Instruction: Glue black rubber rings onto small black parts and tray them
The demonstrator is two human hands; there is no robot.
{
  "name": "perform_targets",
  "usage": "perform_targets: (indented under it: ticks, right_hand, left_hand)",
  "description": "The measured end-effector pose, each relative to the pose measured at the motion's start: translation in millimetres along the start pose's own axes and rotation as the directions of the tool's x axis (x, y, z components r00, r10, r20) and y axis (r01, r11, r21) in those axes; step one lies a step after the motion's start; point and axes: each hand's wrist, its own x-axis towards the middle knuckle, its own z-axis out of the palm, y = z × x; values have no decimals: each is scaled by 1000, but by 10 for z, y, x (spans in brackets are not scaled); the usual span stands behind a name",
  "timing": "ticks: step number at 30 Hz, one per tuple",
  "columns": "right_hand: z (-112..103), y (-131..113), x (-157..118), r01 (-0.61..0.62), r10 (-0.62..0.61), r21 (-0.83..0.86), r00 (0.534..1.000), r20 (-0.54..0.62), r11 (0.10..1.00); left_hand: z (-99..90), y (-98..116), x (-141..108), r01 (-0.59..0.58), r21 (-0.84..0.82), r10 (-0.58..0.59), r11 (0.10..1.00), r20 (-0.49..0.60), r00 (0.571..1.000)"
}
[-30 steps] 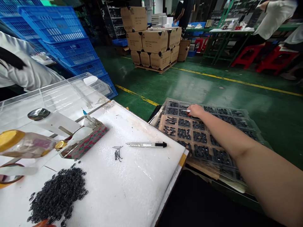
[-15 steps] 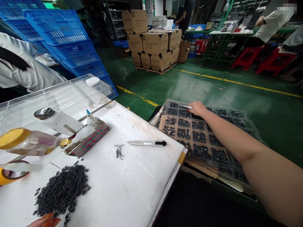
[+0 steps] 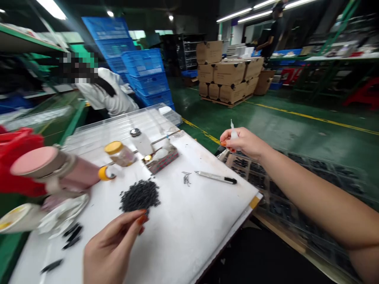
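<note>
My left hand [image 3: 118, 240] is over the white table, just in front of a pile of small black rings [image 3: 140, 195]. Its thumb and index finger pinch something small and dark that I cannot make out. Raised beyond the table's right edge, my right hand [image 3: 241, 142] holds a small white bottle [image 3: 233, 132] with a thin nozzle pointing up. Below my right arm lies a clear divided tray [image 3: 278, 193] of black parts. A cutter knife [image 3: 215, 177] and a few thin black strips [image 3: 186, 178] rest on the white tabletop [image 3: 183, 228].
At the left stand a pink flask [image 3: 63, 167], a yellow-lidded jar [image 3: 120, 153], a white bottle [image 3: 141, 142] and a small patterned box [image 3: 162, 161]. Blue crates [image 3: 148, 79] and cartons [image 3: 227, 75] are stacked behind. A person in white [image 3: 109, 94] sits beyond the table.
The view has swung left. My right hand has risen from the tray with the white bottle. My left hand, barely visible before, now shows fully near the ring pile.
</note>
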Motion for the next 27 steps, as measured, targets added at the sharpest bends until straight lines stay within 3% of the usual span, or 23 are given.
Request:
perform_targets:
  ticks: [3, 5, 8, 11, 14, 16, 20, 27]
  right_hand:
    - [639, -320, -39, 63, -103, 160, 962, 252, 985]
    - [1039, -450, -69, 91, -145, 167, 925, 352, 982]
    - [1558, -558, -118, 148, -187, 123, 887, 423, 981]
    - [1920, -606, -177, 253, -267, 91, 856, 444, 963]
    - [2099, -595, -234, 315, -312, 64, 853, 418, 947]
    - [2145, -545, -262, 291, -306, 98, 874, 377, 952]
    - [2171, -378, -299, 88, -191, 271, 904, 383, 959]
    - [2188, -301, -345, -179, -95, 448, 847, 524, 876]
  left_hand:
    - [56, 135, -24, 74, -170, -59, 983, 93, 994]
    - [75, 185, -25, 108, -277, -75, 955, 125, 989]
    - [83, 222, -24, 179, -461, -96, 869, 198, 975]
    - [80, 235, -19, 238, -560, -129, 794, 227, 965]
    - [62, 216, 0, 230, -593, -167, 772, 159, 973]
    - [44, 194, 16, 218, -617, -193, 756, 107, 975]
    - [22, 190, 24, 198, -646, -214, 738, 54, 975]
    - [48, 233, -12, 211, -613, -176, 761, 118, 977]
